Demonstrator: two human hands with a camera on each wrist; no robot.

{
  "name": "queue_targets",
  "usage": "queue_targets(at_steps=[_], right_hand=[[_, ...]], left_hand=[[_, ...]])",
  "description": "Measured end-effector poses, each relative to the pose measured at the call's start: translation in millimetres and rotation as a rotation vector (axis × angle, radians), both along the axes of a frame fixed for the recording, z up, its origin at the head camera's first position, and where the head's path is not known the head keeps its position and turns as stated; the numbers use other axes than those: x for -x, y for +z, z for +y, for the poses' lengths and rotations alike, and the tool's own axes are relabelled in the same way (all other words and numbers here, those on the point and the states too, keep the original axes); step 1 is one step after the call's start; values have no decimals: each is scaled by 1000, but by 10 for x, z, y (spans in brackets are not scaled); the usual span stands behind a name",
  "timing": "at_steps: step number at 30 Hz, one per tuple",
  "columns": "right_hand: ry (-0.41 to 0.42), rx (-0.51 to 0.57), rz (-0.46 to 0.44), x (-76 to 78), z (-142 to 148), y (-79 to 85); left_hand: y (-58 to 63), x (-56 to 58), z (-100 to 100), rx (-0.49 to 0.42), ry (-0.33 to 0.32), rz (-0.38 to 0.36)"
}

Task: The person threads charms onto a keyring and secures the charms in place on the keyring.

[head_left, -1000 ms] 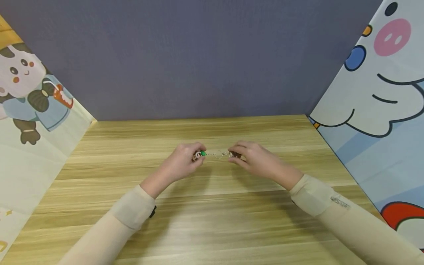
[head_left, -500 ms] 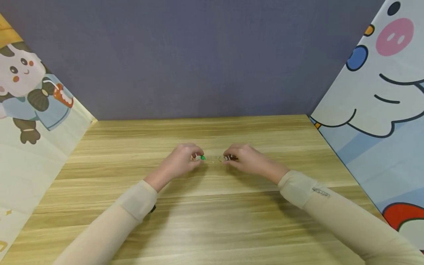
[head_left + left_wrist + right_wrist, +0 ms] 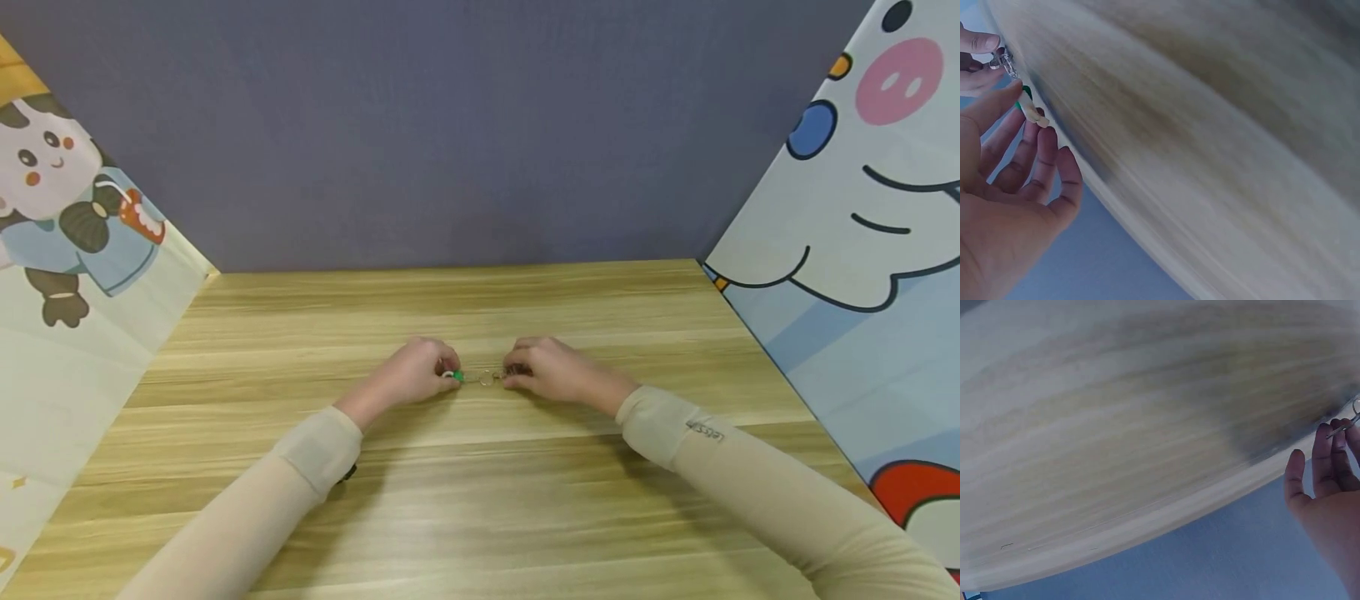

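Observation:
A keychain with a metal ring [image 3: 487,377] and a short chain stretches between the two hands, low over the wooden table. My left hand [image 3: 420,372] pinches its green and white charm [image 3: 1029,109] between thumb and fingers; in the left wrist view the other fingers are loosely bent. At the other end, my right hand [image 3: 553,372] holds the ring side by a dark piece that the fingers mostly cover. The right wrist view catches only a thin metal part [image 3: 1342,428] at the fingertips. Whether the keychain touches the table I cannot tell.
The wood-grain table [image 3: 465,517] spreads out around both hands. A grey-blue panel [image 3: 457,133] rises at its back edge. Printed cartoon panels stand along the left side [image 3: 82,275] and the right side [image 3: 847,242].
Both hands have come nearer to me with the keychain, and the right hand has shifted left, so the gap between the hands is smaller. Each hand keeps its hold.

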State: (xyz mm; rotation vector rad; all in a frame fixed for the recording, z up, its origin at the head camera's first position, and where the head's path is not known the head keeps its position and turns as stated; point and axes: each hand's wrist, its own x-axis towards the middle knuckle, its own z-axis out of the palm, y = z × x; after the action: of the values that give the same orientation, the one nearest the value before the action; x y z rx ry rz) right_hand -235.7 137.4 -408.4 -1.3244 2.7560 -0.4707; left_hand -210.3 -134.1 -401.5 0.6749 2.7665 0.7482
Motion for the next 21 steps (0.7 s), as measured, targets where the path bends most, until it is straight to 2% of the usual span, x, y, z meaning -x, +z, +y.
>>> queue_targets(at_steps=[5,11,18,21], right_hand=[[-24,-18,-14,-1,14,-36],[-63,-16,-79,-2,34,-12],[-105,-3,-111,49,96,85],[-139,13,-121,95,138,175]], left_hand=[[-13,-1,15,7,-9,-29],[12,-12,17,-6,-16,-34],[108,3,-24,-14,4,-46],[177,35,-55,-10,15,-14]])
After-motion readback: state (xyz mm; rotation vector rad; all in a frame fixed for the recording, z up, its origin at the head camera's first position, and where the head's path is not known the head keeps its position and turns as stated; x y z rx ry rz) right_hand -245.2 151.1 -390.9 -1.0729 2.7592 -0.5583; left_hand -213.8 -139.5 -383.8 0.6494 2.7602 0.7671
